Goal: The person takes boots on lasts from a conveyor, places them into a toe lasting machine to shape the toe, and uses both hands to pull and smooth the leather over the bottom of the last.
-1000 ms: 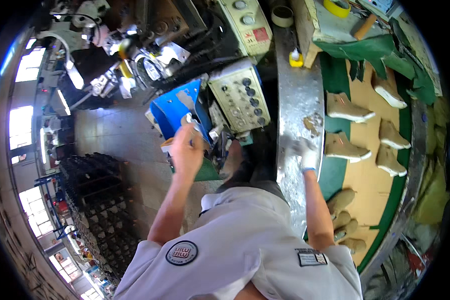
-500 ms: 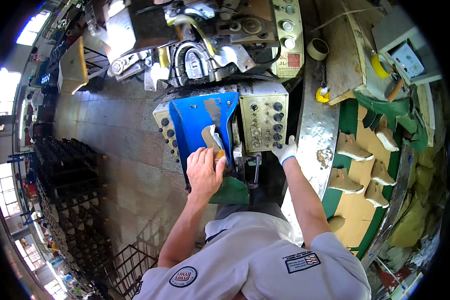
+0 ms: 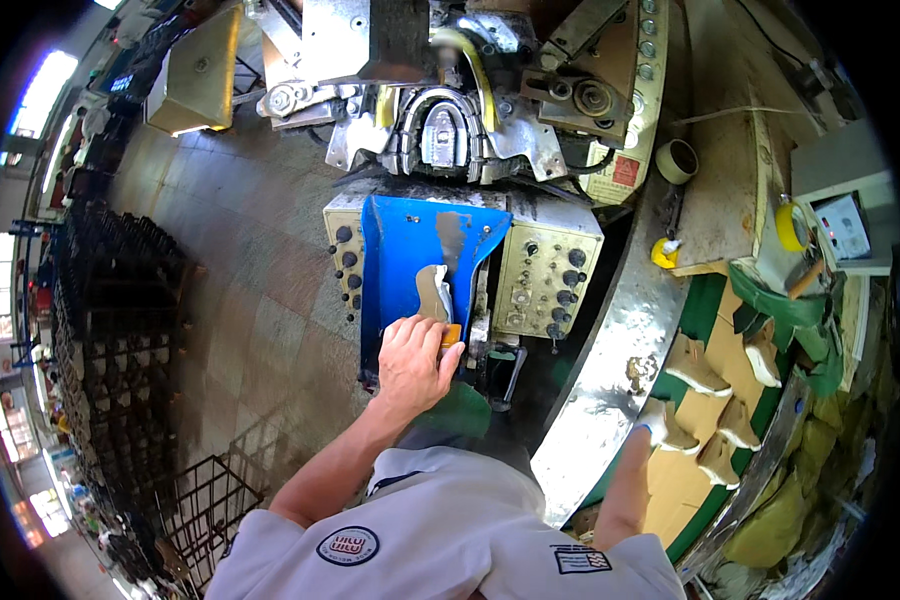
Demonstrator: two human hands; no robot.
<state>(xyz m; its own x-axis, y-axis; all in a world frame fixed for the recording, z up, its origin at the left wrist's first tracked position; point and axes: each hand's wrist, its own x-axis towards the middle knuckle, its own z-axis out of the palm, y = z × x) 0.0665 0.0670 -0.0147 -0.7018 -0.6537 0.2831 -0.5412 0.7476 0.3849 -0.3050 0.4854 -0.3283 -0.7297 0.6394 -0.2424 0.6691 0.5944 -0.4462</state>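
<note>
The left hand (image 3: 415,362) is clenched around a tan shoe upper (image 3: 433,293) already seated against the machine's blue guard (image 3: 400,250), while the gloved right hand (image 3: 655,420), its grip unclear to me, reaches the next upper on the green conveyor (image 3: 715,300).

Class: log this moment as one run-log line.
left hand: holds shoe piece at blue tray | right hand: on metal rail

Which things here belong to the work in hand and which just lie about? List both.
In hand: left hand on the tan piece in the blue chute; right hand at the tan boot.

Lying about: tape roll, yellow bottle, wire basket.
</note>
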